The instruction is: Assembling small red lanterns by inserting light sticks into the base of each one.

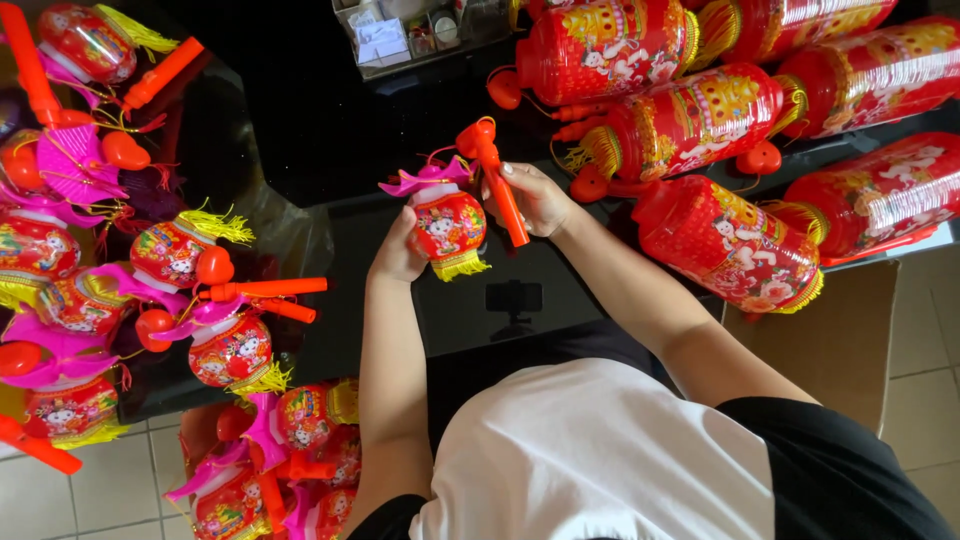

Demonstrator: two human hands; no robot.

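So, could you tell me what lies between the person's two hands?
In the head view, a small red lantern with a pink top sits between the left hand, which holds it, and the right hand, which grips its orange handle.

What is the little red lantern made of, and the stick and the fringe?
The small lantern looks like glossy printed plastic: it shines. The orange-red stick in the right hand seems smooth moulded plastic. The yellow fringe looks like soft thread, perhaps foil.
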